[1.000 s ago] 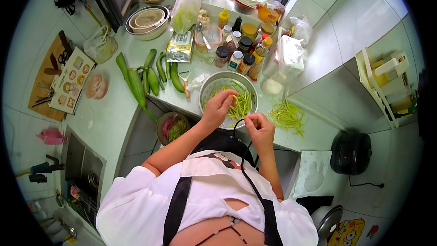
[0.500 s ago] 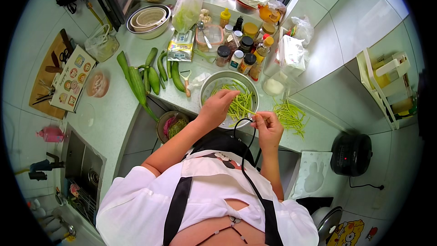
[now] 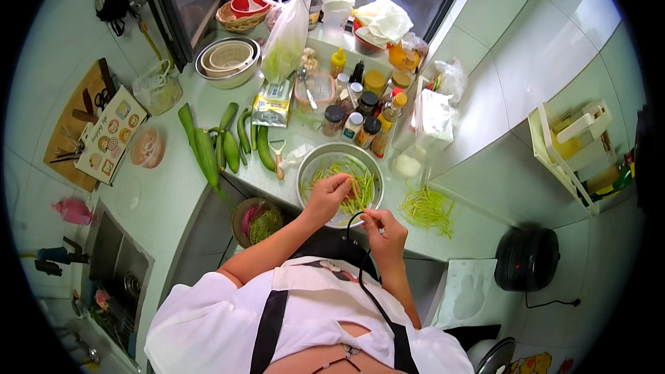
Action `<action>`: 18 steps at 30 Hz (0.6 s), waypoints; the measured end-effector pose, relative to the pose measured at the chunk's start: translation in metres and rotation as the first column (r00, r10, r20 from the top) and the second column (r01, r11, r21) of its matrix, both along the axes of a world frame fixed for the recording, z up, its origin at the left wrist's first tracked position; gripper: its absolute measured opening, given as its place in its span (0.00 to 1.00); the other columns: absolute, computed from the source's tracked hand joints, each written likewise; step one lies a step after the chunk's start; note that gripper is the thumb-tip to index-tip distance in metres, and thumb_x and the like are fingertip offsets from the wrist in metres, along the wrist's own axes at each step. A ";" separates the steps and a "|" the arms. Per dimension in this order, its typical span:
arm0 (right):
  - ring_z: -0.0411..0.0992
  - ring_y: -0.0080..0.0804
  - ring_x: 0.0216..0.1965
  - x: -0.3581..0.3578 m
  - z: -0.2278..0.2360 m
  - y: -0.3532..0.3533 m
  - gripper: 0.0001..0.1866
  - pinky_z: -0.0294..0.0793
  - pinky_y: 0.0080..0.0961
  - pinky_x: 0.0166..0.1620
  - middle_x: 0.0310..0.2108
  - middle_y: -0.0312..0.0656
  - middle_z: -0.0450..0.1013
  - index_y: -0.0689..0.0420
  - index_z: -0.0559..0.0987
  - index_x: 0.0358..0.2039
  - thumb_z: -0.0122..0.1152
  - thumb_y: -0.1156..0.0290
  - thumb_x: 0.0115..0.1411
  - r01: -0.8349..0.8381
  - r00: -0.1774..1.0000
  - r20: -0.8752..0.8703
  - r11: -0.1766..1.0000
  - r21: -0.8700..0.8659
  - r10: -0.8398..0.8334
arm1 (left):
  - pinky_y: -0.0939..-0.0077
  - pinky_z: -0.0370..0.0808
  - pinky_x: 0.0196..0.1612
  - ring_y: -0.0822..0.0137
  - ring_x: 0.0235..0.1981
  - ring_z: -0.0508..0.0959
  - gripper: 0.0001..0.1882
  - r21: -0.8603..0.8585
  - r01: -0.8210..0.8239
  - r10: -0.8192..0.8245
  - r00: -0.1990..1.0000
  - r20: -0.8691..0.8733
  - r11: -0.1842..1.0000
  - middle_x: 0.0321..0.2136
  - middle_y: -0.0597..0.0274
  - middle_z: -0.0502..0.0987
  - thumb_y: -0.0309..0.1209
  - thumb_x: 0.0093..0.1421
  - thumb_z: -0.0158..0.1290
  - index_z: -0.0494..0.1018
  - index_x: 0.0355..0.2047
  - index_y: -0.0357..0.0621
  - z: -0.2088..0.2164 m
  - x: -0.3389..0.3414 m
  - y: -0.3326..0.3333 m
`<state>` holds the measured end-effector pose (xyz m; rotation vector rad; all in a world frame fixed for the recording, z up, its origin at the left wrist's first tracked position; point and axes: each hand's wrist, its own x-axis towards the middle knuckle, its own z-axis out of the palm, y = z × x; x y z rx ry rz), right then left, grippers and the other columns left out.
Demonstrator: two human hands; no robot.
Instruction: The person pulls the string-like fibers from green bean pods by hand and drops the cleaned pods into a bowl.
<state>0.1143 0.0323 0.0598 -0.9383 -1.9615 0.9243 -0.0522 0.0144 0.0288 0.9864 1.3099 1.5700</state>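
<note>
A round metal bowl (image 3: pixel 305 166) of thin green stalks (image 3: pixel 337 170) stands at the counter's front edge. Over it, the fingers of my left hand (image 3: pixel 327 199) are closed on a thin green stalk (image 3: pixel 355 190). My right hand (image 3: pixel 386 237) is pinched shut at the bowl's near right rim; what its fingertips hold is too small to make out. A black cord (image 3: pixel 362 273) loops up from my apron beside that hand. To the right of the bowl, a loose pile of cut green stalks (image 3: pixel 427 212) lies on the counter.
Left of the bowl lie a peeler (image 3: pixel 279 160) and several long green gourds (image 3: pixel 206 156). Behind it are seasoning jars (image 3: pixel 353 125) and a plastic box (image 3: pixel 315 91). A bin with scraps (image 3: pixel 262 225) sits below the counter edge. A black cooker (image 3: pixel 526 258) stands at right.
The view has tilted, so the counter sits lower in the picture. My left hand has closed its fingers on a stalk; my right hand stays pinched at the bowl's near right.
</note>
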 end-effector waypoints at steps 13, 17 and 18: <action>0.72 0.32 0.21 0.004 -0.006 0.025 0.06 0.71 0.26 0.28 0.22 0.43 0.74 0.58 0.77 0.31 0.62 0.72 0.53 0.225 0.970 0.076 0.971 0.077 -0.231 | 0.61 0.70 0.31 0.52 0.28 0.73 0.05 0.176 0.086 0.088 0.608 -0.789 0.981 0.25 0.54 0.71 0.28 0.56 0.52 0.70 0.30 0.40 0.004 0.005 -0.016; 0.72 0.30 0.22 0.005 -0.025 0.037 0.05 0.71 0.25 0.28 0.22 0.42 0.74 0.57 0.77 0.32 0.60 0.73 0.54 0.279 0.950 0.142 0.960 0.016 -0.278 | 0.62 0.71 0.31 0.53 0.28 0.74 0.05 0.141 0.060 0.077 0.604 -0.793 0.988 0.25 0.56 0.72 0.28 0.54 0.53 0.71 0.29 0.40 0.001 -0.005 -0.035; 0.72 0.26 0.22 0.002 -0.033 0.038 0.06 0.71 0.22 0.28 0.22 0.40 0.75 0.58 0.77 0.33 0.60 0.73 0.55 0.251 0.960 0.127 0.968 0.010 -0.251 | 0.63 0.71 0.31 0.53 0.28 0.74 0.04 0.172 0.019 0.123 0.623 -0.773 0.985 0.25 0.57 0.72 0.28 0.54 0.53 0.71 0.29 0.42 -0.005 -0.008 -0.040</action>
